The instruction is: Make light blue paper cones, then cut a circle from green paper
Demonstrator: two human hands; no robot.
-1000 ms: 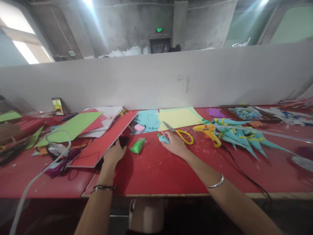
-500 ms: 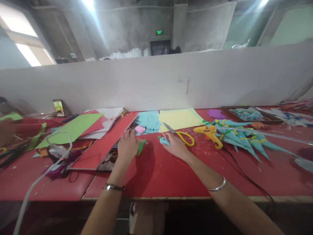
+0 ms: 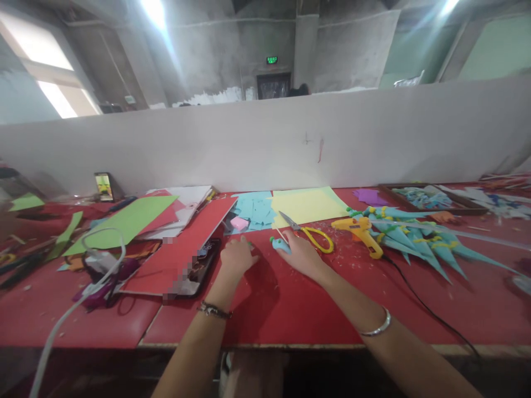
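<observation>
My right hand (image 3: 305, 255) is closed around a light-blue rounded piece (image 3: 280, 245) with small green dots, and a thin pale stick sticks up beside it. Next to that hand lie scissors (image 3: 317, 239) with yellow handles, blades pointing away to the left. My left hand (image 3: 238, 257) is low over the red table, its fingers curled and its thumb out to the right. A trace of a green lump (image 3: 250, 243) shows at the fingertips; the rest of it is covered. Just beyond the left hand sit a pink block (image 3: 239, 223) and light-blue paper pieces (image 3: 258, 210).
A yellow glue gun (image 3: 359, 232) with a black cord lies right, near blue paper cones (image 3: 431, 249). Yellow sheets (image 3: 309, 204) lie ahead. Left are a phone (image 3: 203, 268), red board (image 3: 182, 249), green sheet (image 3: 128, 221) and purple power strip (image 3: 97, 293). A white partition (image 3: 249, 143) stands behind.
My left hand has shifted right and a little nearer, covering most of the green lump and uncovering the phone. My right hand keeps the blue piece; the view has tilted slightly.
</observation>
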